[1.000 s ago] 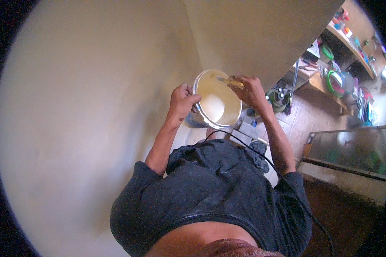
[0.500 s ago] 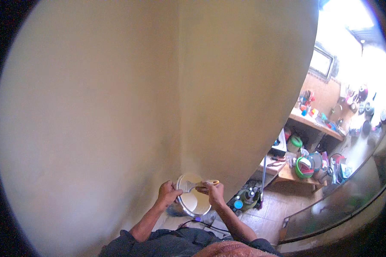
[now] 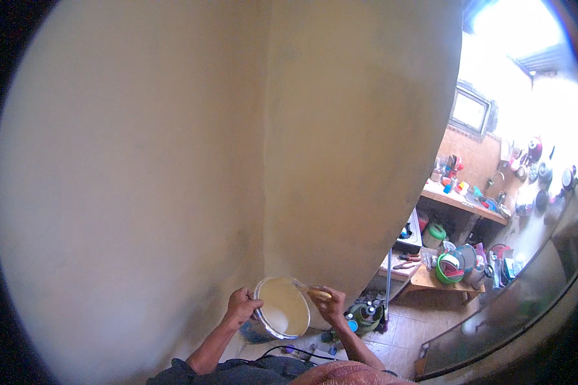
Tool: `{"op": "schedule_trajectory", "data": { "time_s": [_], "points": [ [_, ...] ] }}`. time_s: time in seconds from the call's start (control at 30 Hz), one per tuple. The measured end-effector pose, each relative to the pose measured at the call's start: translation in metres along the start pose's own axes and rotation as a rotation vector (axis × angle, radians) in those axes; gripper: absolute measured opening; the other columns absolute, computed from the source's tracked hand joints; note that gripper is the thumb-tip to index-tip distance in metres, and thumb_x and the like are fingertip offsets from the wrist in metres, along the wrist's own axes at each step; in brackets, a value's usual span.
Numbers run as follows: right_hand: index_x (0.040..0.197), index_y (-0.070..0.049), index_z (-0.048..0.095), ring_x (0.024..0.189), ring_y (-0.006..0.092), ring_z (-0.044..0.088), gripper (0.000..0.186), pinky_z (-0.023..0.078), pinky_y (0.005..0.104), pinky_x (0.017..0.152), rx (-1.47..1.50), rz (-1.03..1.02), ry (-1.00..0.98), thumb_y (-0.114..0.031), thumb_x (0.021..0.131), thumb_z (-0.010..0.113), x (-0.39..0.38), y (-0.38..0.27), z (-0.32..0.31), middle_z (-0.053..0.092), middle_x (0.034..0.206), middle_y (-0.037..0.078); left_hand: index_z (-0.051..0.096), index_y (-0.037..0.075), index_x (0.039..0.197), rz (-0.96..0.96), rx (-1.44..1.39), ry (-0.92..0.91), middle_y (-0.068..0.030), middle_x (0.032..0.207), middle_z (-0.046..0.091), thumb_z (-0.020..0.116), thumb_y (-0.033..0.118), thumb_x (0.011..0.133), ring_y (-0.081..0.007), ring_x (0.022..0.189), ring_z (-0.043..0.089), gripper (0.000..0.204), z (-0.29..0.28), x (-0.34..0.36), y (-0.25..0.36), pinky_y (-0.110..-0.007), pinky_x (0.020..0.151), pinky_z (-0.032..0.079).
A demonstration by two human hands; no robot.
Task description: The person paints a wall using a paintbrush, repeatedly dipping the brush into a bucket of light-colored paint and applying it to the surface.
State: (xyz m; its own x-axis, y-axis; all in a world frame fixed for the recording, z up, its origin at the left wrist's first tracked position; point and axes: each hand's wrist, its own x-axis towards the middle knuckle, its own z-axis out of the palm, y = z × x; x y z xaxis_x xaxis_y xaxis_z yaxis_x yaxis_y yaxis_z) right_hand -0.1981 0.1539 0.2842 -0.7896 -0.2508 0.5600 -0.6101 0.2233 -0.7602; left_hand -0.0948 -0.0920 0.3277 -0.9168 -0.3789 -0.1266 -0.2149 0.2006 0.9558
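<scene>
A pale bucket (image 3: 297, 301) is tipped toward me in front of the wall corner, with whitish paint pooled low inside it. My left hand (image 3: 241, 306) is closed on its left rim. On the other side my right hand (image 3: 331, 307) grips the yellowish handle of a paintbrush (image 3: 320, 294). The brush head lies at the bucket's right rim; its bristles are hard to make out against the bucket.
Bare beige walls (image 3: 135, 160) meet in a corner ahead. At right, several bottles (image 3: 369, 312) stand on the tiled floor near a low wooden bench (image 3: 430, 280) bearing a green basin (image 3: 444, 269). A cluttered counter (image 3: 462, 200) is farther back. A dark cable (image 3: 295, 350) runs below the bucket.
The paintbrush has moved right, from across the bucket near my left hand to the right rim. The bucket and my left hand have shifted slightly left and down in the picture.
</scene>
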Motion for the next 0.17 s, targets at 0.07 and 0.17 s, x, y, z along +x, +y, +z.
{"op": "schedule_trajectory", "data": {
  "time_s": [0.07, 0.17],
  "points": [
    [0.09, -0.004, 0.069, 0.073, 0.0137, 0.064, 0.015, 0.052, 0.0264, 0.067, 0.078, 0.074, 0.124, -0.006, 0.075, 0.072, -0.003, -0.011, -0.001, 0.069, 0.082, 0.009, 0.048, 0.001, 0.07, 0.018, 0.065, 0.019, -0.0105, 0.063, 0.056, 0.069, 0.009, 0.065, -0.0187, 0.046, 0.058, 0.022, -0.002, 0.0, 0.0, -0.033, 0.038, 0.051],
    [0.09, -0.008, 0.07, 0.072, 0.0144, 0.063, 0.012, 0.051, 0.0254, 0.067, 0.27, 0.288, 0.239, -0.01, 0.078, 0.071, -0.014, 0.003, 0.006, 0.069, 0.08, 0.009, 0.049, 0.004, 0.071, 0.06, 0.096, 0.043, -0.011, 0.062, 0.056, 0.067, 0.009, 0.067, -0.0201, 0.048, 0.06, 0.019, -0.002, -0.012, 0.019, -0.035, 0.04, 0.051]
  ]
}}
